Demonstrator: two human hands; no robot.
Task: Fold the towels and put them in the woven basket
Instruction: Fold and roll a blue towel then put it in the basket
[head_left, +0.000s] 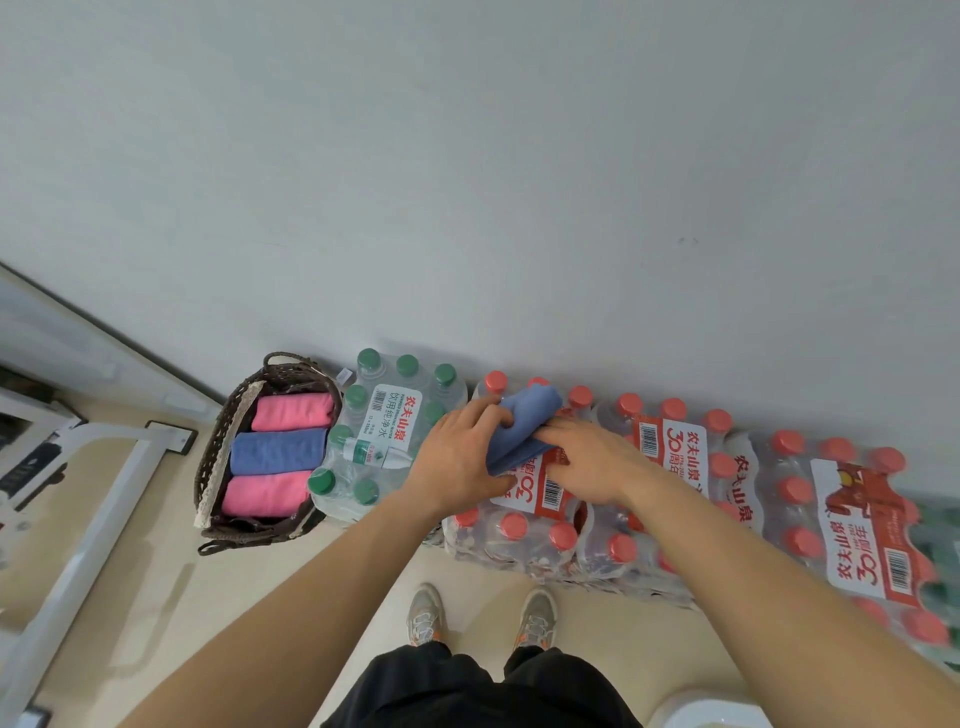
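Hands meet on a blue towel (524, 434) that rests on a red-capped bottle pack (519, 525), the landmark for what follows. The left hand (460, 457) curls its fingers over the towel's left side and pinches the cloth. The right hand (592, 462) lies flatter, palm down, pressing the towel's right edge against the pack. Both hands are therefore engaged with the same cloth; neither is free.

The towel is partly folded into a thick, soft wedge. Its long axis runs diagonally, from the near edge by the hands up toward the wall (519, 182) behind the pack. The fabric looks matte and plush, with rounded fold lines.

The woven basket (210, 457) stands to the left of the red-capped pack, with a green-capped bottle pack (384, 436) between them. The basket is dark, open-weave, roughly rectangular, with a pale liner edge showing at its rim. Inside lie three rolled or folded towels side by side: a pink towel (293, 410) farthest from the person, a second blue towel (275, 451) in the middle, and another pink towel (265, 493) nearest.

Judgement: folding of the held towel is in progress. The transfer runs leftward across the green-capped pack, so the left hand is the nearer one to the basket. Little free room appears to remain in the basket; the towel likely needs a compact fold to fit. The shrink-wrapped packs offer a lumpy, slippery work surface.
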